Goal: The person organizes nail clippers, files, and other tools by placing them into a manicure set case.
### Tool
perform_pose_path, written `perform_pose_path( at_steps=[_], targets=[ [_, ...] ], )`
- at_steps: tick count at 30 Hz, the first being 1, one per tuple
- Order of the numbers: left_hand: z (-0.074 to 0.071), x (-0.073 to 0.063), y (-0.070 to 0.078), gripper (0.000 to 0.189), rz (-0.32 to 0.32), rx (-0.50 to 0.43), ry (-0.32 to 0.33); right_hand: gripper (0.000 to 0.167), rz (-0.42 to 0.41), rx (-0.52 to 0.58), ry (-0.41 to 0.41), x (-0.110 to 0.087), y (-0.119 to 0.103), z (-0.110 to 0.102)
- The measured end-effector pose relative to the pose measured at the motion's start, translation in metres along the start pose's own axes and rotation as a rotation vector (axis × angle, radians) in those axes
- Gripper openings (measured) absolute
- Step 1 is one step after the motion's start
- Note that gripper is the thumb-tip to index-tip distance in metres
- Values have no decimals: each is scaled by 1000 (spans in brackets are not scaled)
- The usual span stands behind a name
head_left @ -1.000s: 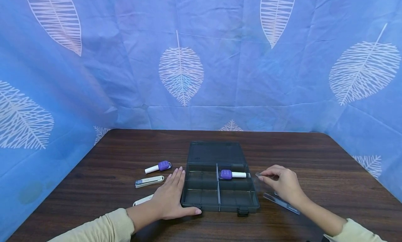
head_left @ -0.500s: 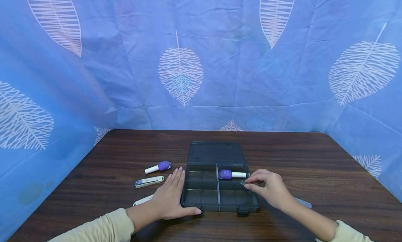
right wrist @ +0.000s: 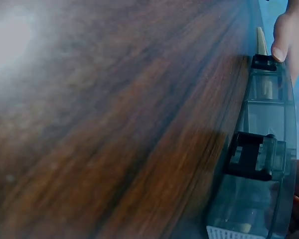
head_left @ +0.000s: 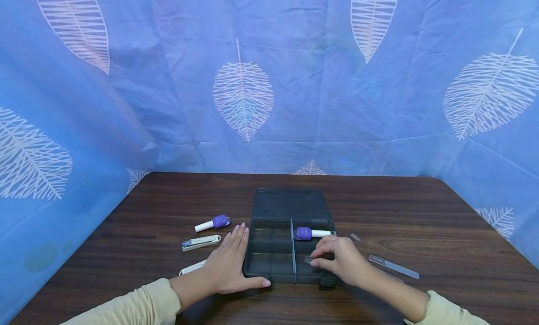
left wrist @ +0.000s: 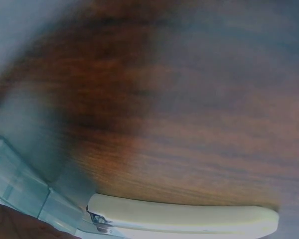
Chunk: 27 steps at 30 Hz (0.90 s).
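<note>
Out on the left, blue cloth (head_left: 172, 95) printed with white leaves wraps round behind the dark table (head_left: 160, 208). First on the wood comes a loose bottle (head_left: 221, 221), purple with a white cap, lying on its side with the cap pointing left. Just nearer the person lies a clipper (head_left: 201, 242), pale and flat. Nearer again there's a second clipper (head_left: 193, 268), its right part covered by the left hand; the left wrist view gives its pale handle, close by the clear wall of the box.

And here's the left hand (head_left: 229, 262), grip open, fingers straight along the box's left side, thumb out at the front corner. The box (head_left: 269, 265) is smoky and see-through, lid (head_left: 290, 204) laid back behind it, a divider (head_left: 293, 250) splitting left from right. In the back right compartment a boxed bottle (head_left: 302, 233) lies sideways, cap to the right.

Now the right hand (head_left: 341, 259): thumb and fingers closed in a pinch on a small clear piece (head_left: 308, 259), there at the front right compartment; whether it touches the floor, I can't tell. Below the wrist, a black latch (head_left: 326, 283) sits on the front edge. Beyond the box, another clear piece (head_left: 355, 237) lies on the wood, and farther right a file (head_left: 396, 267) slants beside the forearm.
</note>
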<state>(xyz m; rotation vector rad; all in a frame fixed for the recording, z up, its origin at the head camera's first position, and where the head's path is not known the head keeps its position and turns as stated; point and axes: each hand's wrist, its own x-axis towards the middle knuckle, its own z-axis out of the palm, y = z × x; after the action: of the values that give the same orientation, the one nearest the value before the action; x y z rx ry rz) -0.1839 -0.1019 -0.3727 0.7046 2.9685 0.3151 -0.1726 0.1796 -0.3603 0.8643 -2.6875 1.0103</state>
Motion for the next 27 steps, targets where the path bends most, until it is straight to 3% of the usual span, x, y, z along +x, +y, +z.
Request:
perform_pose_path(
  at_steps=[5,15,22,27],
  targets=[
    [0,1,0,118,-3,8,-3,4,-57,-20,-56,4,-1,4],
    [0,0,0,118,-3,-1,0,4,-65,-101,-152,10,-5,5],
    [-2,-1,1,117,-2,-6,-3,6,-55,-139,-154,9,-7,6],
    [-1,-1,1,117,6,-5,0,8,-139,-140,-93,8,1,8]
  ],
)
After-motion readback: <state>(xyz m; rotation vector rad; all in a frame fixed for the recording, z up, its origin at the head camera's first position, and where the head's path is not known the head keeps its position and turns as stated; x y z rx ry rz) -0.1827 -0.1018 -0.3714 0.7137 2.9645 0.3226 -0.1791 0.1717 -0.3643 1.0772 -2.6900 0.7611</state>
